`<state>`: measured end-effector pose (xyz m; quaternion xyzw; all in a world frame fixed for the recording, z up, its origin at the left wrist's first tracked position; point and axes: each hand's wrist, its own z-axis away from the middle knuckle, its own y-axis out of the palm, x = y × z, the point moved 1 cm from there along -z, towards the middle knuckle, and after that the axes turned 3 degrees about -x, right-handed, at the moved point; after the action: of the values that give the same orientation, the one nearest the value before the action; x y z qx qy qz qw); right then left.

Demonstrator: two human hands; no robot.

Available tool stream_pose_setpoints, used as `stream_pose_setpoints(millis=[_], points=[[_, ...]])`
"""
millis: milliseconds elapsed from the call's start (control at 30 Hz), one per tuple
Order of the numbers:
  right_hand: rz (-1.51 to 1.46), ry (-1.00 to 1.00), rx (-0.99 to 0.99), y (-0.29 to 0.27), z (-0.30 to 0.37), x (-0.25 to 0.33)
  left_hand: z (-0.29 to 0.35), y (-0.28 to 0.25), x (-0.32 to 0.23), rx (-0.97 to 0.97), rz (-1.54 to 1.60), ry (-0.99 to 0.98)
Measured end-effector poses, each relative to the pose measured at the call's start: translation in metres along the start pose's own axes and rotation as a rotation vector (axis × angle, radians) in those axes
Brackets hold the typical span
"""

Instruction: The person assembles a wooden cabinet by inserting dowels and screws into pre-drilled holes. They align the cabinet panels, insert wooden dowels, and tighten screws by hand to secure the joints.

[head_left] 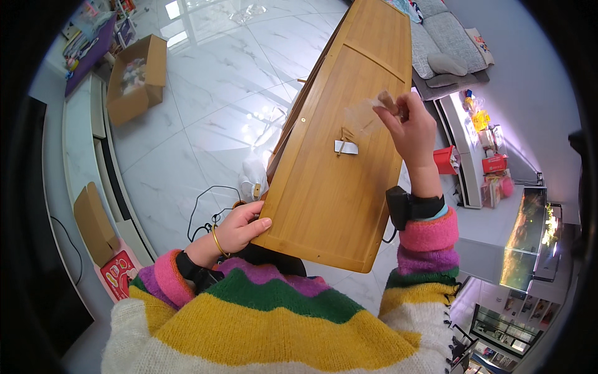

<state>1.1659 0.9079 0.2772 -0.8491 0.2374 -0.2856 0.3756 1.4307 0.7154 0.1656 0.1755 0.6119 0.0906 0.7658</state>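
In front of me a long wooden tabletop (330,206), bamboo-like in grain, runs away toward the top of the view. My left hand (242,227) grips its near left corner, thumb on the upper face and the other fingers at the edge, partly hidden. Raised over the right side of the wood, my right hand (413,128) pinches a small clear plastic bag (363,118), with something brown at its gathered end. Just below the bag, a small white piece (346,148) lies flat on the wood. Thin brownish pieces (346,134), too small to name, lie against it.
An open cardboard box (156,75) with wrapped items stands on the tiled floor at far left. Left of the tabletop are a white plastic bag (252,174) and a black cable (198,202). A red bin (445,161) stands at right, beyond it a grey sofa (451,37).
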Motion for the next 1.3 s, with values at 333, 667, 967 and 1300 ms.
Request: stream_pose_setpoints(millis=[333, 667, 967, 1300], points=[[-0.037, 0.125, 0.311, 0.004, -0.005, -0.005, 0.001, 0.000, 0.000, 0.005, 0.013, 0.002], [0.195, -0.356, 0.509, 0.018, 0.047, 0.048, -0.001, 0.000, -0.002, 0.020, -0.003, 0.020], [-0.154, 0.199, 0.423, -0.053, 0.094, 0.070, 0.015, 0.007, 0.000, -0.035, -0.029, 0.115], [-0.884, 1.049, -0.447, -0.050, 0.220, 0.039, 0.017, 0.001, 0.009, -0.057, -0.021, 0.146]])
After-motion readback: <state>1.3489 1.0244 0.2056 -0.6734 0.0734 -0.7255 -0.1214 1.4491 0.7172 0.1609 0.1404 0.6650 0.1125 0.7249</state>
